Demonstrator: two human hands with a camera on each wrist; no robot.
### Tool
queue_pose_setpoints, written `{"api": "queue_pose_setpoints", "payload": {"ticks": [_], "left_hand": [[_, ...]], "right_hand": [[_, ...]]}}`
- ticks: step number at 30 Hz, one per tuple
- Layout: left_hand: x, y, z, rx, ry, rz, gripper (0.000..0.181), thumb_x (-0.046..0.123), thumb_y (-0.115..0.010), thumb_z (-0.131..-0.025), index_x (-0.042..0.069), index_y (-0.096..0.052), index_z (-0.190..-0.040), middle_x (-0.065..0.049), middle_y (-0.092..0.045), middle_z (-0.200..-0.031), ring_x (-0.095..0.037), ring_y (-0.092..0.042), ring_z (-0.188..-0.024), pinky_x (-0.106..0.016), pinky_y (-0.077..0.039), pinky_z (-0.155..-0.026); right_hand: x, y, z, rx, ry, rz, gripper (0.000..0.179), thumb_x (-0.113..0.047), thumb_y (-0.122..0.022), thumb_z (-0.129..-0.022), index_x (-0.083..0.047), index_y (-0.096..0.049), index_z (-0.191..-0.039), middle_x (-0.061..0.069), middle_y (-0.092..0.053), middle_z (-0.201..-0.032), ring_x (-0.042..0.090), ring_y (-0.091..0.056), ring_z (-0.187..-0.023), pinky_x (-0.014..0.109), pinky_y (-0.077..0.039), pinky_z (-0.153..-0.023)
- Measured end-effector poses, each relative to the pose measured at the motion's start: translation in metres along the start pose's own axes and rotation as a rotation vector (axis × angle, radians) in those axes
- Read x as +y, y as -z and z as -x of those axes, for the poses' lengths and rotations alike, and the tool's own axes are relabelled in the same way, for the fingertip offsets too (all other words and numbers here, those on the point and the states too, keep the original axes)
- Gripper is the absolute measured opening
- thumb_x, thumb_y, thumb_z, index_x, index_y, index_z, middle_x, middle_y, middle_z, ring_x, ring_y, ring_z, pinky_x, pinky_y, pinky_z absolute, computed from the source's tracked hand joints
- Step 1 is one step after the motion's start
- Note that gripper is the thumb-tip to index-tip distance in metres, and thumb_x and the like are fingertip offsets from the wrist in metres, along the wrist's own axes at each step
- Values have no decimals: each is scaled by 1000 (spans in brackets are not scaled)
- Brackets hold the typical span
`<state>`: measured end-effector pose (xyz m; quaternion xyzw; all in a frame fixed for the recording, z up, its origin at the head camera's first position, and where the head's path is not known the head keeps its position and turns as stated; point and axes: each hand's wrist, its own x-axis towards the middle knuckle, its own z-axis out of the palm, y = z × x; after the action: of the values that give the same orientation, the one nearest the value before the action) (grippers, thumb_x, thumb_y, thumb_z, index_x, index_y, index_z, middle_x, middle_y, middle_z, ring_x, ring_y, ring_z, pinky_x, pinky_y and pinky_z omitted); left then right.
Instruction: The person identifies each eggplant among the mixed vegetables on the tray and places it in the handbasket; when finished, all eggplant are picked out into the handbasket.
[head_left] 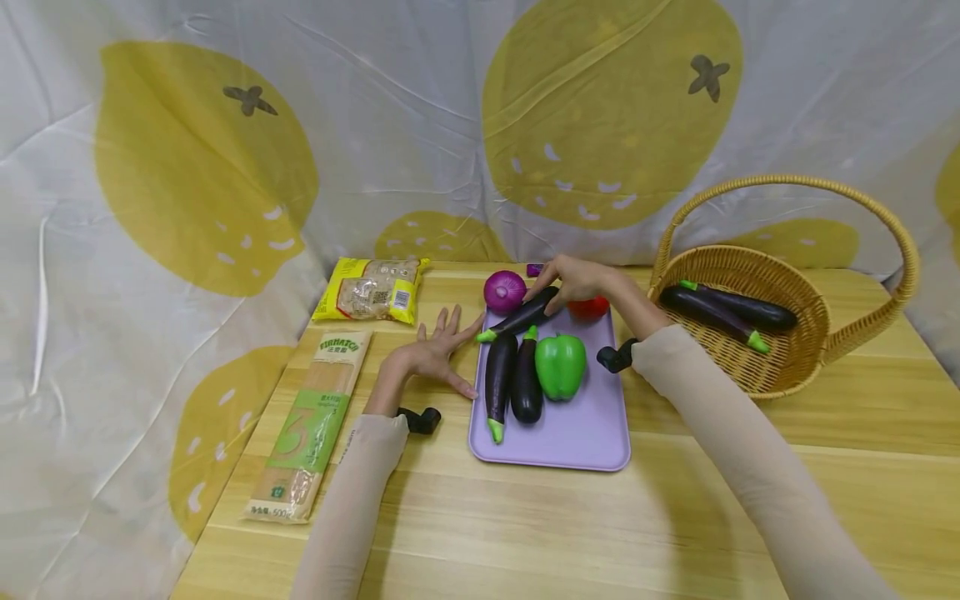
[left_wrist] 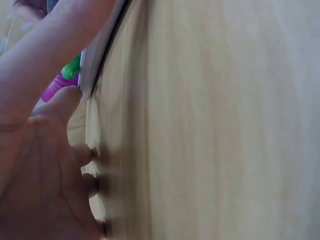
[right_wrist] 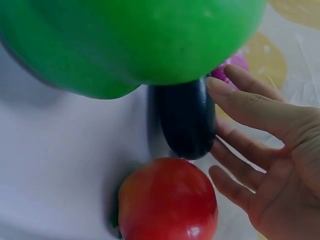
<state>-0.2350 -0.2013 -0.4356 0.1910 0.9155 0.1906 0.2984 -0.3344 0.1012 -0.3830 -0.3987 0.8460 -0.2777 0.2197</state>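
Note:
My right hand [head_left: 576,279] reaches over the far end of a lilac tray [head_left: 551,446]. Its thumb and fingers pinch an eggplant [head_left: 525,317] that lies slantwise there; the right wrist view shows the thumb against the dark eggplant [right_wrist: 187,120]. Spread fingers of my left hand [head_left: 431,354] touch the tray's left edge. Two more eggplants [head_left: 500,379] lie side by side on the tray, next to a green bell pepper [head_left: 561,367]. A red tomato [right_wrist: 167,200] sits near the right hand, partly hidden in the head view. Beyond the eggplant is a purple onion [head_left: 505,292].
At right stands a wicker basket [head_left: 813,350] with a tall handle, holding two eggplants [head_left: 738,310]. On the left lie a spaghetti pack [head_left: 311,425] and a yellow bag [head_left: 371,289]. A small purple object [head_left: 534,270] is behind the tray. A lemon-print curtain [head_left: 420,125] hangs behind.

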Motion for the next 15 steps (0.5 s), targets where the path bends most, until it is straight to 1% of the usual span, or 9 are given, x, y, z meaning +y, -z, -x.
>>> {"api": "queue_pose_setpoints", "payload": {"ticks": [3, 7, 11, 15], "left_hand": [[0, 0, 1, 0, -2, -2, 132, 50, -89, -77, 36, 7, -166, -16, 34, -167, -37, 37, -154, -67, 24, -121], [1, 0, 1, -1, -4, -12, 131, 50, -89, -77, 36, 6, -166, -17, 34, -168, -37, 36, -154, -68, 24, -121], [1, 0, 0, 0, -5, -17, 131, 50, -89, -77, 36, 6, -166, -16, 34, -168, -37, 36, -154, -68, 24, -121], [0, 0, 0, 3, -4, -19, 131, 50, -89, -77, 36, 6, -166, -17, 34, -168, -37, 36, -154, -68, 24, -121]], "right_hand": [[1, -1, -1, -6, 5, 12, 35, -1, -81, -86, -6, -78, -120, 15, -76, -124, 37, -56, -131, 52, -42, -117], [2, -3, -4, -14, 5, 34, 34, 0, -82, -84, -7, -79, -118, 13, -78, -120, 35, -58, -125, 50, -45, -111], [4, -6, -6, -11, 5, 68, 34, 0, -83, -83, -9, -80, -116, 11, -79, -117, 32, -59, -119, 44, -47, -103], [4, -7, -8, -13, 0, 60, 36, 0, -83, -83, -9, -80, -117, 14, -78, -119, 30, -59, -115, 38, -47, -97]]}}
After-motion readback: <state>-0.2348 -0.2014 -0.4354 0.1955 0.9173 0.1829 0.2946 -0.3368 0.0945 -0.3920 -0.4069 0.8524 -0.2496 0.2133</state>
